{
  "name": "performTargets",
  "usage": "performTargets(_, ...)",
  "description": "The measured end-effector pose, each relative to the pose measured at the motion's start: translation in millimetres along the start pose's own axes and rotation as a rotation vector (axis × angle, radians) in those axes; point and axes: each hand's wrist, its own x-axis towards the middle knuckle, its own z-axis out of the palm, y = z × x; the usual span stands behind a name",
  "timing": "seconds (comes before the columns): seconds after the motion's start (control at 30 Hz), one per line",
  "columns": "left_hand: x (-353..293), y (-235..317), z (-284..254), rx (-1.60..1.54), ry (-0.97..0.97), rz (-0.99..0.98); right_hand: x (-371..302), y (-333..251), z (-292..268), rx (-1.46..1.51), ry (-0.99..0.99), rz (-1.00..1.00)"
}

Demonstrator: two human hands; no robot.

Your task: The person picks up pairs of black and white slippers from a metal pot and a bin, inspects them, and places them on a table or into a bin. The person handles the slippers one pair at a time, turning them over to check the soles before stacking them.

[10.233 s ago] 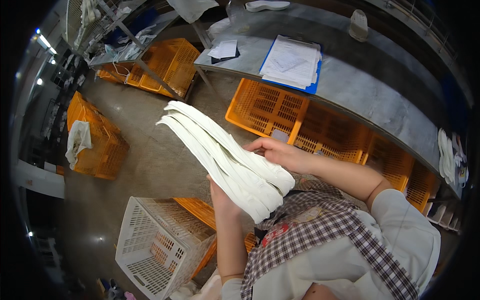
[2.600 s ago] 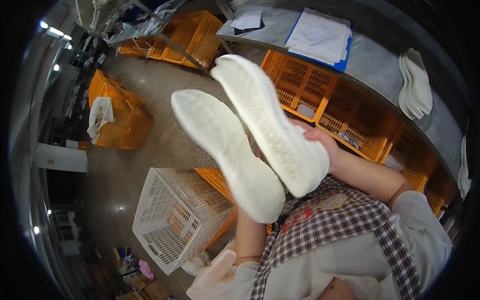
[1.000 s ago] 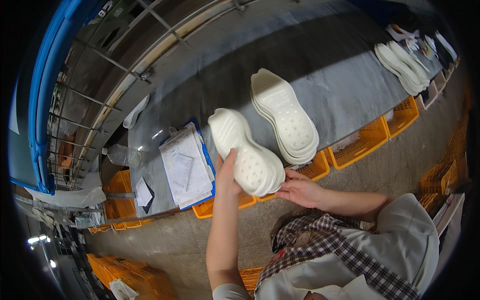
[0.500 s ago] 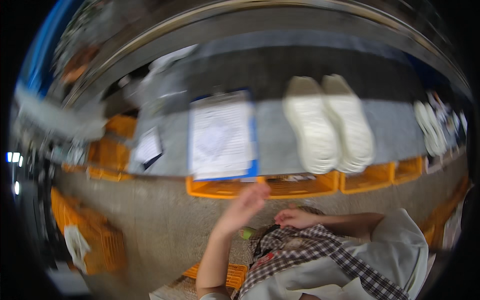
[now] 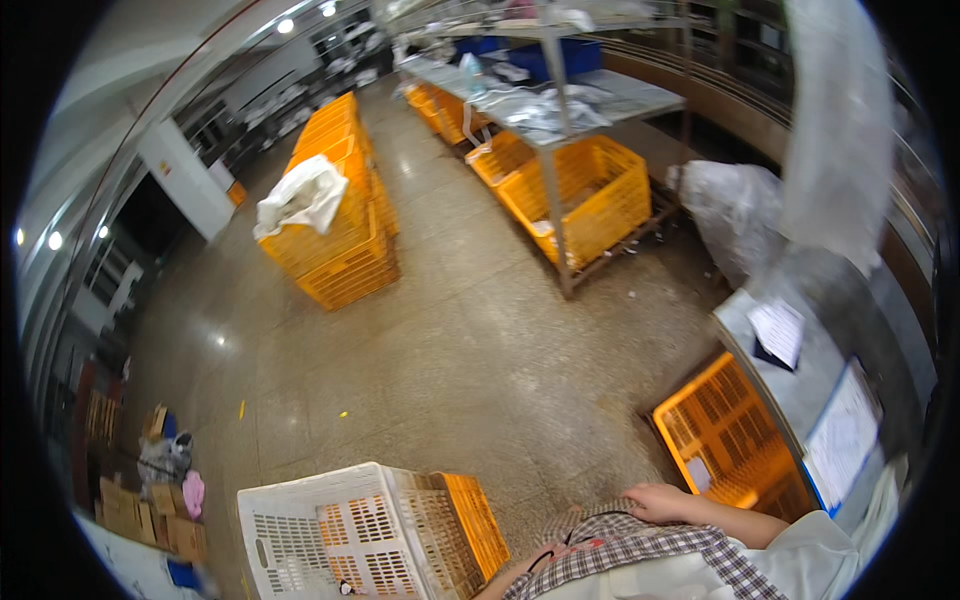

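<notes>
My right hand (image 5: 655, 502) is at the top edge of my brown-and-white checked apron (image 5: 660, 550), its fingers curled in against the cloth. Whether they grip the cloth or something small does not show. Low in the picture, my left forearm (image 5: 515, 578) lies along the apron's left side, and the fingers of that hand are hidden. Left of it stands a white plastic crate (image 5: 375, 475) with slotted walls, an orange crate (image 5: 475, 520) against its right side. To the right, a grey table (image 5: 825, 345) holds a blue clipboard (image 5: 845, 435) with a written sheet and some loose papers (image 5: 778, 332).
An orange crate (image 5: 715, 420) sits under the table's edge. Ahead, orange crates (image 5: 335, 260) are stacked, a white sack (image 5: 305, 195) on top. A metal rack (image 5: 555, 190) with crates below stands at far right, near clear plastic bags (image 5: 735, 210). Cardboard boxes (image 5: 150, 515) lie far left.
My view has swung left, from the table to the floor and crates. The pale shoe soles have left the picture. My raised left hand has dropped low; my right hand stays by the apron.
</notes>
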Motion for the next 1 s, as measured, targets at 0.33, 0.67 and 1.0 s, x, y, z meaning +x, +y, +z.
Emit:
performTargets(0.33,125.6,137.9,-211.6,-0.14,0.392,0.051,265.5,49.5,-88.7,0.07,-0.221,0.074)
performTargets(0.67,201.6,342.0,-472.8,-0.155,0.596,0.041,620.8,13.1,-322.8,-0.444,-0.234,-0.175)
performTargets(1.0,324.2,505.1,-786.1,0.096,0.597,0.085,990.6,30.0,-501.7,-0.283,-0.027,-0.107)
